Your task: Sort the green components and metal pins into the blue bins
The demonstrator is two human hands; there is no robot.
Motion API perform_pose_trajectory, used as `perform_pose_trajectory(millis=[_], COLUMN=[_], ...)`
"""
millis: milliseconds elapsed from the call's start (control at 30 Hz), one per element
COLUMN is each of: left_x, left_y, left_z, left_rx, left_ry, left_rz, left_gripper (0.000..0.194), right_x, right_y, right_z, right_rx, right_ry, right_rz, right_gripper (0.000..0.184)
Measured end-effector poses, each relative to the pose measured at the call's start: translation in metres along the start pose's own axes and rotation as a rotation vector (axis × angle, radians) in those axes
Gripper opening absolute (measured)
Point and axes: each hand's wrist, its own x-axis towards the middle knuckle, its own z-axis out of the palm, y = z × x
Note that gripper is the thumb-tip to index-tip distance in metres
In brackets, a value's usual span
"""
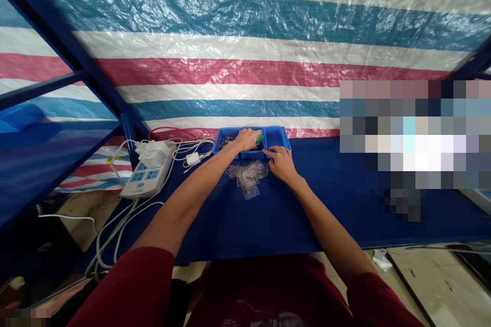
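My right hand point(283, 163), fingers spread, likely steadies the rectangular blue plastic bins point(276, 138); my left hand point(247, 139) reaches into one, its grip hidden

I have room to pass over the near tabletop point(245, 230) between the forearms point(203, 181). Plastic bags point(249, 179) lie just beyond; farther, the blue bins point(251, 155) stand in my way. Left, the power strip point(153, 178) and white cables point(132, 208) crowd me.

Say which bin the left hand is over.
Middle bin, under the left hand; left bin shows metal bits, right bin has right hand at its front.
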Motion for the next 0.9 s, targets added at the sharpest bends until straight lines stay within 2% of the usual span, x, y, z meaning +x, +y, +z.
perform_pose_trajectory(millis=[100, 200, 300, 367, 533, 633, 700, 833, 900], left_x=[-0.005, -0.020, -0.049, -0.075, -0.126, -0.136, -0.139, -0.146, -0.151], left_y=[-0.001, -0.003, 0.000, 0.006, 0.018, 0.016, 0.014, 0.012, 0.015], left_z=[-0.005, -0.020, -0.031, -0.028, 0.008, 0.027, 0.034, 0.039, 0.041], left_rx=[-0.064, -0.143, -0.235, -0.253, -0.129, -0.062, -0.044, -0.039, -0.056], left_ry=[0.125, 0.298, 0.441, 0.475, 0.425, 0.362, 0.319, 0.240, 0.219], left_rz=[-0.055, -0.097, -0.083, -0.042, 0.083, 0.086, 0.098, 0.177, 0.184], left_gripper=[0.055, 0.057, 0.052, 0.049, 0.049, 0.053, 0.056, 0.070, 0.070], right_x=[0.000, 0.000, 0.002, 0.004, 0.016, 0.035, 0.053, 0.090, 0.103], right_y=[0.000, 0.002, 0.006, 0.010, 0.013, 0.008, 0.001, -0.013, -0.020], right_z=[-0.001, 0.001, 0.006, 0.010, 0.008, 0.000, -0.005, -0.007, -0.004], right_rx=[0.011, 0.041, 0.085, 0.132, 0.201, 0.108, 0.039, -0.106, -0.182], right_ry=[0.003, 0.017, 0.050, 0.092, 0.199, 0.148, 0.067, -0.203, -0.327], right_rz=[0.000, -0.005, -0.010, -0.004, 0.025, -0.008, -0.060, -0.184, -0.210], right_gripper=[0.051, 0.051, 0.050, 0.049, 0.043, 0.040, 0.040, 0.043, 0.043])
